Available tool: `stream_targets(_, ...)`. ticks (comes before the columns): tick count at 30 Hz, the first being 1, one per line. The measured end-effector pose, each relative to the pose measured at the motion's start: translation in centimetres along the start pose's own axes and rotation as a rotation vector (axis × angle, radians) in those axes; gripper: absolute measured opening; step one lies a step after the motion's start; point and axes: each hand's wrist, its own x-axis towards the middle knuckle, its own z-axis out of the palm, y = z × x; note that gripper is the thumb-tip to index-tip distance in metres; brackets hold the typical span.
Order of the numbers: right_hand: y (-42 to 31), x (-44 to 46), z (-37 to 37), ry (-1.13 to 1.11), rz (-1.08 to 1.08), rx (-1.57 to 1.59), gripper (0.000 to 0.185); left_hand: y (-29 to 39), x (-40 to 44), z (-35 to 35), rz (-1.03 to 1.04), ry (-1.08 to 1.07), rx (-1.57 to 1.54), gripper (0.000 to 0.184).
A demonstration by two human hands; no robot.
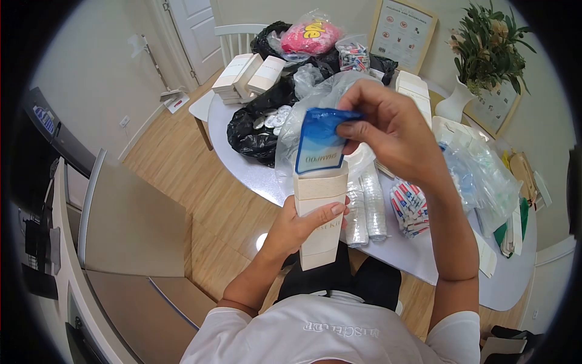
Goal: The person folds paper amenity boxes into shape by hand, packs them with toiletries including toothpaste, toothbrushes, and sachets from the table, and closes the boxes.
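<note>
My left hand [301, 225] is wrapped round a narrow cream cardboard box [321, 206], held upright in front of my lap with its top open. Part of the gold print on the box is hidden by my thumb. In my right hand [388, 130] a blue shampoo sachet [324, 142] is pinched by its edge between thumb and fingers. The word on the sachet reads upside down. Its lower edge is at the open mouth of the box; I cannot tell whether it has passed inside.
On the white table [248, 176] lie a black bag of round white packets [276, 120], clear sleeves of round items [365, 209], small toothpaste tubes [410, 206] and stacked cream boxes [239, 76]. A white vase [454, 102] with flowers stands at the right. A fridge [133, 212] is at my left.
</note>
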Motion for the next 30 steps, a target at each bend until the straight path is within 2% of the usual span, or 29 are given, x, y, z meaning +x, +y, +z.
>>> stream_targets(1,0.4,0.3,0.3,-0.065,0.027,-0.026,0.010,0.0,-0.1,-0.3,0.013,-0.002,0.050,0.036)
stream_targets(3,0.7,0.6,0.7,-0.043,0.006,-0.007,0.011,-0.1,-0.4,-1.0,0.031,0.004,0.101,0.037)
stream_targets(5,0.3,0.9,0.7,-0.103,-0.059,-0.282,0.014,-0.3,-0.8,-1.7,0.091,0.041,0.199,0.035)
stream_targets(6,0.1,1.1,1.0,-0.112,-0.066,-0.282,0.014,-0.4,-1.0,-2.0,0.099,0.050,0.197,0.035)
stream_targets(8,-0.2,1.4,1.8,-0.056,-0.322,-0.556,0.017,-0.7,-1.4,-2.4,0.150,0.071,0.251,0.033)
stream_targets(13,-0.4,2.0,3.9,-0.226,-0.373,-0.520,0.016,-0.8,-2.0,-3.8,0.141,0.101,0.263,0.031)
stream_targets(16,-0.1,2.7,5.3,-0.237,-0.284,-0.391,0.015,-0.6,-2.3,-4.4,0.161,0.118,0.267,0.031)
stream_targets(18,-0.2,2.9,6.0,-0.216,0.063,-0.054,0.014,-0.3,-2.4,-4.8,0.166,0.135,0.239,0.031)
stream_targets(19,0.0,3.2,6.1,-0.218,0.064,-0.054,0.014,-0.2,-2.4,-5.1,0.186,0.155,0.211,0.030)
stream_targets(21,0.3,3.8,6.0,-0.330,-0.284,-0.423,0.011,0.0,-2.5,-5.6,0.212,0.177,0.183,0.029)
stream_targets(23,0.1,3.7,6.5,-0.385,-0.224,-0.398,0.012,0.0,-2.7,-6.5,0.197,0.210,0.372,0.029)
stream_targets(25,0.2,4.0,7.0,-0.410,-0.410,-0.630,0.015,-0.1,-2.7,-7.2,0.208,0.212,0.389,0.028)
stream_targets(27,0.4,6.1,6.6,-0.480,-0.386,-0.566,0.015,0.0,-2.5,-7.5,0.218,0.214,0.406,0.028)
stream_targets(29,0.7,9.6,6.2,-0.478,-0.064,-0.218,0.015,0.6,-2.4,-7.4,0.252,0.259,0.245,0.029)
stream_targets(30,2.2,11.5,6.1,-0.409,-0.078,-0.359,0.016,0.9,-2.5,-7.2,0.255,0.256,0.247,0.029)
